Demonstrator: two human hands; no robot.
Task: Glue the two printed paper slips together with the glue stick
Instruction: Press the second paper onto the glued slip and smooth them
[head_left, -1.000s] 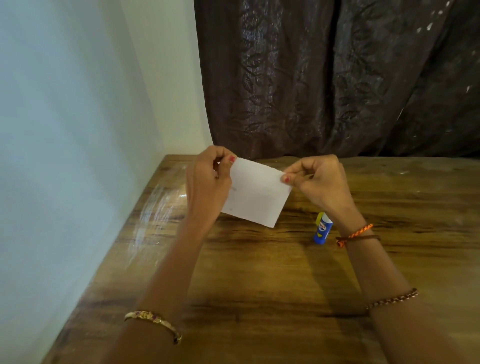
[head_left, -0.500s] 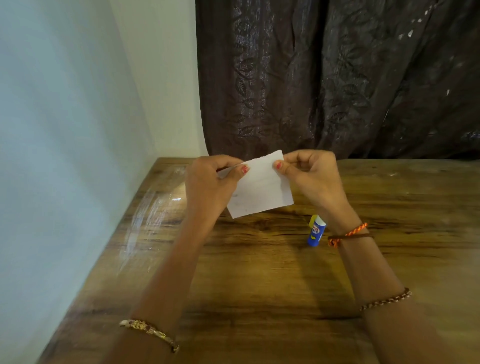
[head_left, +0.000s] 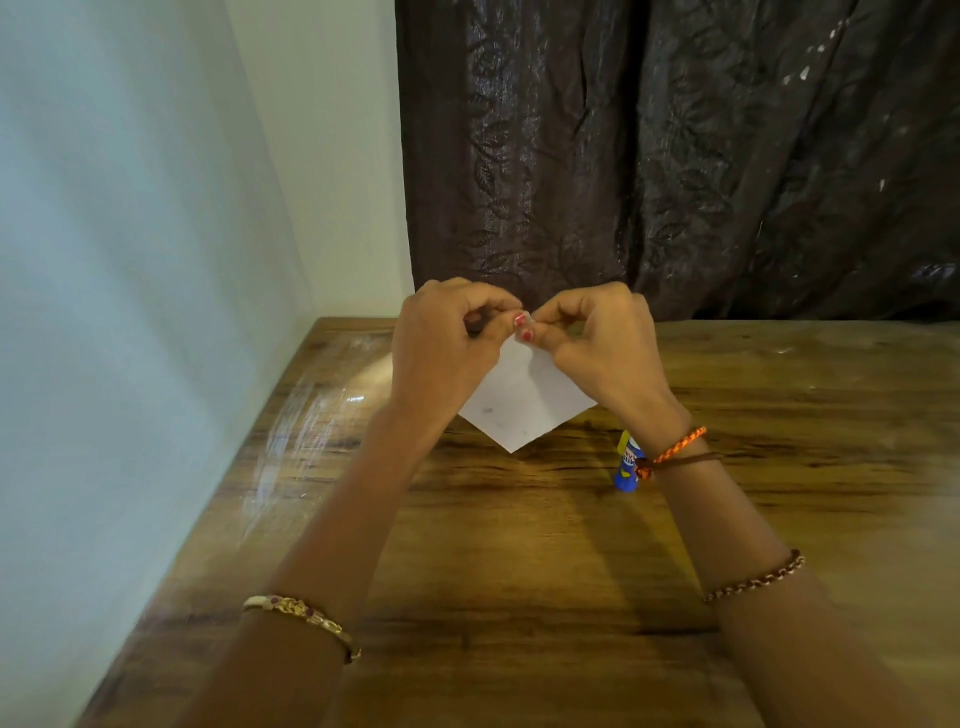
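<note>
Paper (head_left: 524, 400) top corner hidden behind left hand (head_left: 441, 343) and right hand (head_left: 597, 343); can't tell if one slip or two, print too faint to read. Glue stick (head_left: 625, 465) partly covered by right wrist, label unreadable. Both forearms cut off at bottom edge.

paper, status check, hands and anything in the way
Left hand and right hand both pinch the paper at its top corner, held above the table. Glue stick lies untouched by the right wrist. Nothing in the way.
</note>
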